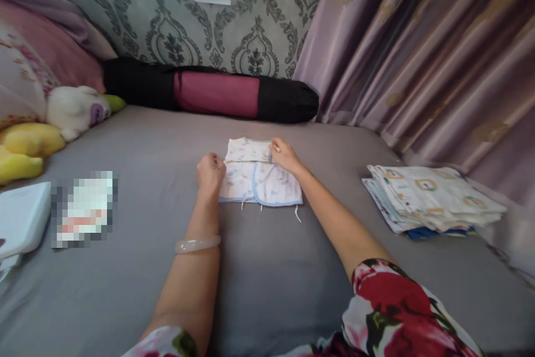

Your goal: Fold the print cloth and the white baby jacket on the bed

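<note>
A small white baby shirt [278, 184] with blue trim, a faint print and thin white ties lies on the grey sheet. Its top part is folded over toward me, forming a band across the upper half. My left hand [210, 172] is closed at the left edge of the shirt, by the end of the fold. At the right end of the folded band, my right hand [283, 153] pinches the cloth between thumb and fingers. The ties hang loose at the near hem.
A stack of folded cloths [434, 198] lies to the right. On the left are a white device [25, 218], a blurred-out packet [86, 206] and plush toys [71, 109]. A long black and maroon bag [215, 92] rests along the wall, beside curtains [359, 39].
</note>
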`<action>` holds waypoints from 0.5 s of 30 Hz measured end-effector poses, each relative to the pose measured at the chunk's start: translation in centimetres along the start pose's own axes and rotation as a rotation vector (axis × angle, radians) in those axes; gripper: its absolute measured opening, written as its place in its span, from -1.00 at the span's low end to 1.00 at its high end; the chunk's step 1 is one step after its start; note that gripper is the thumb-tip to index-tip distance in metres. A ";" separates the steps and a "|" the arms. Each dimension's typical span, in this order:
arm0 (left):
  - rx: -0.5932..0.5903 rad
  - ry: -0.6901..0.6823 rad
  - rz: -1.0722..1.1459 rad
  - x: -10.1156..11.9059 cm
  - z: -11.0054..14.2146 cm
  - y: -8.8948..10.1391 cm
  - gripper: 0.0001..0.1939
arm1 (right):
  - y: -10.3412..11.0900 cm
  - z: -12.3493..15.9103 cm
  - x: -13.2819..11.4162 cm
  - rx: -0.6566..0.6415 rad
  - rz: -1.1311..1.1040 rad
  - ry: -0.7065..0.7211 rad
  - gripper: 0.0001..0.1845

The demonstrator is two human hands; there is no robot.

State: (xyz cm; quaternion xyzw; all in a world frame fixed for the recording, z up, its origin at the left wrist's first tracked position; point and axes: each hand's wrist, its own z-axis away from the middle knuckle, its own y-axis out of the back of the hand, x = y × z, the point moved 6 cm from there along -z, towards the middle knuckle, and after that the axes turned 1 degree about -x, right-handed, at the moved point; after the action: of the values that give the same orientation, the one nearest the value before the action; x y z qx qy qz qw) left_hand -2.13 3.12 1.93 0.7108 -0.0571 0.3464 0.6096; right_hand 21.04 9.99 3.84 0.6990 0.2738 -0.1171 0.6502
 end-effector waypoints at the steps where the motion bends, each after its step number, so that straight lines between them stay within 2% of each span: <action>1: 0.002 0.046 0.000 -0.3 0.0 0.1 -0.58 | 1.0 0.9 1.7 0.039 0.000 -0.069 -0.56; 4: 0.002 0.119 0.004 -0.8 0.2 0.4 -0.60 | 3.0 4.3 6.4 0.102 -0.004 -0.280 -0.66; 6: 0.002 0.136 -0.003 -0.9 0.2 0.5 -0.62 | 3.0 6.6 8.7 0.064 -0.064 -0.403 -0.68; 8: 0.011 0.136 -0.009 -1.0 0.2 0.5 -0.62 | 2.4 8.8 10.0 0.007 -0.126 -0.487 -0.69; 11: 0.037 0.152 -0.011 -1.4 0.2 0.6 -0.63 | 2.0 11.2 9.7 -0.007 -0.132 -0.496 -0.72; 15: 0.059 0.167 0.000 -2.0 0.3 0.6 -0.62 | 2.4 13.0 7.4 0.020 -0.065 -0.383 -0.78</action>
State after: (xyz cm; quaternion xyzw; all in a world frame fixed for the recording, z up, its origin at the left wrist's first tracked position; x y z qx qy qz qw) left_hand -3.78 2.07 1.28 0.6969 0.0042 0.4061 0.5911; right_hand 30.91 -1.01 0.36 0.6610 0.1662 -0.2716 0.6795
